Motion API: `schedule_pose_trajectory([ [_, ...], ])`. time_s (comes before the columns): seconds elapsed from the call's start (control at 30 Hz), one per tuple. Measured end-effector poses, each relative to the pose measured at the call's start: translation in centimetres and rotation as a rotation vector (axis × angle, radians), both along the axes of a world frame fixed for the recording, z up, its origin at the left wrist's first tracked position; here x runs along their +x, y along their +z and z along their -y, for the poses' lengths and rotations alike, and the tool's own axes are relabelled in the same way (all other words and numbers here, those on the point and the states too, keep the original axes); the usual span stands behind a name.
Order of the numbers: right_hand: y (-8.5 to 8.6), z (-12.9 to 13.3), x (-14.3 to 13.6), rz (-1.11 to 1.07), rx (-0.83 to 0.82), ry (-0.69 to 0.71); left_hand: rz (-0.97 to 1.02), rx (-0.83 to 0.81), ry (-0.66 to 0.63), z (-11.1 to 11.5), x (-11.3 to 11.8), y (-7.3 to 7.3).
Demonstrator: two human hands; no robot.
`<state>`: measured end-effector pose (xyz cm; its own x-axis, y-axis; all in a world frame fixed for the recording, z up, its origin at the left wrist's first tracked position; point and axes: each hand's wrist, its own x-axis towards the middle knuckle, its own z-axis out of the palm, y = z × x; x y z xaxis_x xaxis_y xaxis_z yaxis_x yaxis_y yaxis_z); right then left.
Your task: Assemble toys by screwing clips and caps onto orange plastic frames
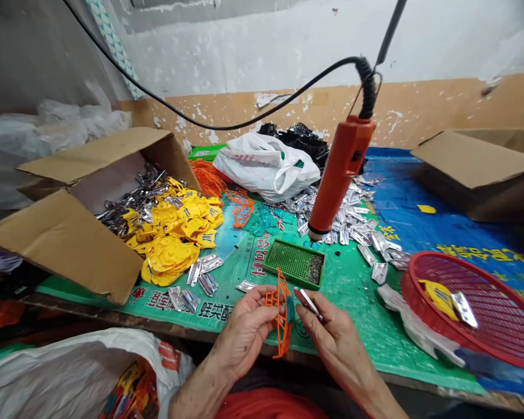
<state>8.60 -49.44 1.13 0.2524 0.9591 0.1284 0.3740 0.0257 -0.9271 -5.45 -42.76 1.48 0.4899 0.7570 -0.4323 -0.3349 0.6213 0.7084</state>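
My left hand [247,326] pinches an orange plastic lattice frame [283,340], held upright just above the table's front edge. A teal-green plastic piece [290,308] lies against the frame's right side. Between the thumb and fingers of my right hand [334,331] is a small shiny metal plate [309,304], tilted and close to the frame but apart from it. Just beyond both hands, a green perforated tray [283,278] holds many tiny screws [315,269] at its right end. An orange-red electric screwdriver [338,174] hangs tip-down above and behind the tray.
At left, a tipped cardboard box [100,250] spills yellow plastic parts [174,256] and metal pieces. Loose metal plates [344,221] lie behind the screwdriver, near a white plastic bag [266,166]. A red basket [413,279] stands right. An open sack [82,355] is at front left.
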Motion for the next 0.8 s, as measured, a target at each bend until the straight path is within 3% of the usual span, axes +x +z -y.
schedule_pose_trajectory([
  [0.13, -0.9, -0.1, -0.5, 0.073, 0.0, 0.042, -0.026, 0.027, 0.0, 0.1, 0.0, 0.1],
  [0.23, -1.2, 0.1, -1.0, 0.225, -0.087, 0.038, -0.037, 0.065, -0.013, 0.2, 0.1, -0.1],
  [0.37, -0.5, 0.3, -1.6, 0.518, -0.208, 0.129, -0.054, 0.159, -0.052, 0.4, 0.2, -0.4],
  [0.47, 0.3, 0.5, -2.0, 0.601, -0.237, 0.233, -0.098, 0.225, -0.087, 0.6, 0.1, -0.4],
  [0.63, 0.8, 0.9, -2.3, 0.508, -0.286, 0.223, -0.11, 0.258, -0.139, 0.8, 0.0, 0.3],
  [0.8, 0.9, 1.0, -2.3, 0.146, -0.171, 0.153, -0.135, 0.289, -0.135, 0.8, 0.2, -0.1],
])
